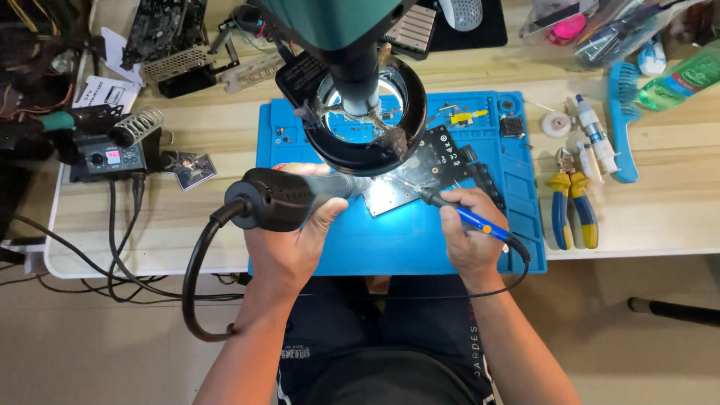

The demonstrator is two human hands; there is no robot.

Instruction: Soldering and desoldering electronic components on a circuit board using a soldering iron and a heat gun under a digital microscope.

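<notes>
My left hand (292,244) grips a black hot-air handle (274,199) with a thick black hose; its nozzle points right, under the microscope's ring light (367,112). My right hand (469,232) holds a blue-handled soldering iron (469,217) like a pen, its tip aimed up-left at a black circuit board (431,161) lying on the blue work mat (420,240). The board's brightly lit part sits beneath the ring light, which hides some of it.
A soldering station (105,157) with a coil stand (139,126) sits at left. Yellow-blue pliers (570,206), a syringe (596,135), a blue brush (622,120) and a green bottle (682,79) lie at right. Circuit boards (169,37) are at the back. Cables hang off the table's front edge.
</notes>
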